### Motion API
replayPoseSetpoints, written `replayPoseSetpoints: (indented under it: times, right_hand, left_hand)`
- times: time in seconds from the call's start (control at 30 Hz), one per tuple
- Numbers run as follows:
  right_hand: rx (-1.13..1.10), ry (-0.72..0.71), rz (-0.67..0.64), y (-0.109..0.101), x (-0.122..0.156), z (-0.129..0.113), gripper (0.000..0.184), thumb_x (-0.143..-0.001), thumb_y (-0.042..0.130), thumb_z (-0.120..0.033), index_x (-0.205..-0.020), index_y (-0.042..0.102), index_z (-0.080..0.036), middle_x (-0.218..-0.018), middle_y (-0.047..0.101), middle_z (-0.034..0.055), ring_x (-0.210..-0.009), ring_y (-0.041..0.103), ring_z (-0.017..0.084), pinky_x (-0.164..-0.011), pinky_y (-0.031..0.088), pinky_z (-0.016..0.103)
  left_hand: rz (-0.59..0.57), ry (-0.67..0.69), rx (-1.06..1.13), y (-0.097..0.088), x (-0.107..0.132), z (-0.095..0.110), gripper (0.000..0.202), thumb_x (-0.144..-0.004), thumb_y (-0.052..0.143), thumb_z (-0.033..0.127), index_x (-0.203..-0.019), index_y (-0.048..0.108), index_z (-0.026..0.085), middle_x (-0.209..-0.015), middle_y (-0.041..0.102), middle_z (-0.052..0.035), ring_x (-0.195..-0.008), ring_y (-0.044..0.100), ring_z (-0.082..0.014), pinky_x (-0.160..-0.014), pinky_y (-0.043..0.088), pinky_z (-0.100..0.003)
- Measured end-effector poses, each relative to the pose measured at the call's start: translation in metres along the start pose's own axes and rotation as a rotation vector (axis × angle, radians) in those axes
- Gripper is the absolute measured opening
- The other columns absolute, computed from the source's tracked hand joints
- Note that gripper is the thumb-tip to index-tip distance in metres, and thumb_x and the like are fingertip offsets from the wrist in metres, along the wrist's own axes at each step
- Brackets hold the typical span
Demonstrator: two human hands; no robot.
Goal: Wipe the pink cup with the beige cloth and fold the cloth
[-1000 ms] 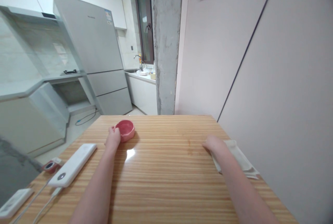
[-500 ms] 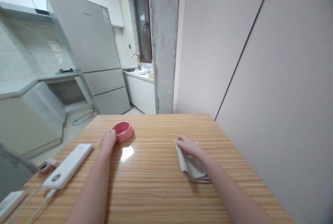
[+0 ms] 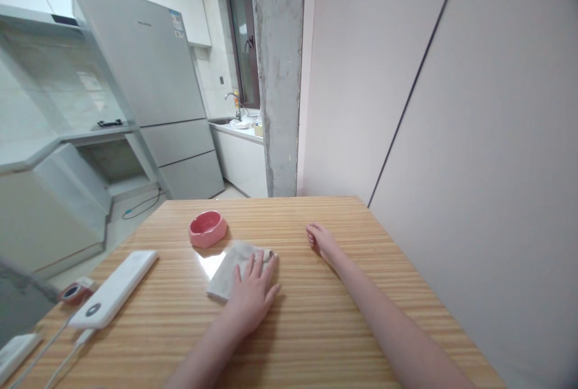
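My left hand (image 3: 251, 290) lies flat with its fingers spread on a folded beige cloth (image 3: 224, 273) in the middle of the wooden table (image 3: 316, 329). A small pink bowl (image 3: 207, 228) stands just beyond the cloth, apart from both hands. Further right, my right hand (image 3: 321, 240) rests on the bare tabletop with loosely curled fingers and holds nothing.
A white power bank (image 3: 112, 288) with cables lies at the table's left edge, next to a small red object (image 3: 72, 292). A white wall runs along the right side. Beyond the table are a concrete pillar (image 3: 277, 76), a fridge (image 3: 149, 88) and kitchen counters.
The cloth went from under my right hand on the right to the table's middle, where my left hand, having left the pink bowl, now presses on it. My right hand let go.
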State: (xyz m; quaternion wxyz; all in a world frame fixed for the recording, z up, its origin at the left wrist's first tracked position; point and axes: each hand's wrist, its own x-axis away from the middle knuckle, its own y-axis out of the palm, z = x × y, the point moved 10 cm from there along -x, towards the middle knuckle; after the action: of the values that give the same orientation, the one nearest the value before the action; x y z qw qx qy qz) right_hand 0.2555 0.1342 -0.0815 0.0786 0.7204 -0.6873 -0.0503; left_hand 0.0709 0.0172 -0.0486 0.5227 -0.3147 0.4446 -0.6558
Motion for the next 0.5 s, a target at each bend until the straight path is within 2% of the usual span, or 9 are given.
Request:
replayPoseSetpoints:
  times: [0.03, 0.1, 0.27, 0.33, 0.4, 0.47, 0.5]
  right_hand:
    - [0.016, 0.005, -0.01, 0.002, 0.0, 0.002, 0.04, -0.058, 0.062, -0.054, -0.063, 0.039, -0.023, -0.045, 0.036, -0.0109, -0.04, 0.03, 0.006, -0.041, 0.022, 0.019]
    - [0.05, 0.006, -0.021, 0.005, 0.002, 0.004, 0.037, -0.058, 0.063, -0.052, -0.061, 0.041, -0.022, -0.045, 0.038, -0.0099, -0.041, 0.031, 0.006, -0.041, 0.022, 0.02]
    - [0.214, -0.045, -0.003, 0.005, 0.004, -0.002, 0.03, -0.064, 0.059, -0.049, -0.063, 0.047, -0.022, -0.046, 0.039, -0.0089, -0.042, 0.032, 0.008, -0.042, 0.023, 0.021]
    - [0.265, -0.07, 0.013, 0.005, 0.004, -0.005, 0.029, -0.065, 0.057, -0.049, -0.062, 0.047, -0.022, -0.046, 0.038, -0.0085, -0.043, 0.034, 0.009, -0.044, 0.026, 0.022]
    - [0.274, -0.091, 0.022, 0.006, 0.003, -0.007, 0.027, -0.065, 0.057, -0.047, -0.061, 0.048, -0.021, -0.047, 0.039, -0.0077, -0.046, 0.037, 0.01, -0.047, 0.029, 0.023]
    - [0.287, -0.115, 0.033, 0.007, 0.003, -0.009, 0.025, -0.065, 0.058, -0.044, -0.059, 0.048, -0.021, -0.05, 0.042, -0.0064, -0.051, 0.04, 0.011, -0.05, 0.032, 0.024]
    - [0.293, -0.126, 0.04, 0.008, 0.003, -0.009, 0.024, -0.065, 0.058, -0.042, -0.059, 0.048, -0.021, -0.052, 0.044, -0.0057, -0.053, 0.042, 0.011, -0.052, 0.033, 0.024]
  left_hand:
    - [-0.003, -0.034, -0.05, 0.006, 0.01, -0.008, 0.06, -0.082, 0.049, 0.044, -0.14, 0.04, 0.032, -0.151, 0.028, -0.0099, -0.141, 0.018, -0.038, -0.106, 0.007, -0.067]
    - [0.01, -0.102, -0.133, 0.004, 0.027, -0.032, 0.061, -0.082, 0.047, 0.042, -0.141, 0.037, 0.033, -0.152, 0.027, -0.0092, -0.141, 0.017, -0.0366, -0.105, 0.007, -0.067]
    - [0.055, -0.324, -0.287, -0.039, 0.052, -0.118, 0.058, -0.084, 0.039, 0.044, -0.14, 0.04, 0.029, -0.151, 0.028, -0.0086, -0.141, 0.021, -0.0341, -0.106, 0.016, -0.064]
    - [0.055, -0.389, -0.284, -0.055, 0.055, -0.14, 0.058, -0.084, 0.038, 0.044, -0.14, 0.042, 0.027, -0.152, 0.027, -0.0088, -0.14, 0.021, -0.0345, -0.105, 0.018, -0.065]
    - [0.092, -0.409, -0.254, -0.069, 0.053, -0.139, 0.061, -0.082, 0.041, 0.045, -0.139, 0.043, 0.023, -0.152, 0.027, -0.0109, -0.14, 0.021, -0.0371, -0.104, 0.015, -0.067]
    - [0.162, -0.313, -0.171, -0.081, 0.042, -0.109, 0.065, -0.079, 0.046, 0.046, -0.139, 0.043, 0.021, -0.151, 0.029, -0.0128, -0.139, 0.022, -0.0377, -0.106, 0.014, -0.065]
    - [0.186, -0.2, -0.088, -0.083, 0.032, -0.082, 0.065, -0.078, 0.049, 0.046, -0.138, 0.044, 0.021, -0.149, 0.033, -0.0123, -0.138, 0.027, -0.0352, -0.108, 0.017, -0.06]
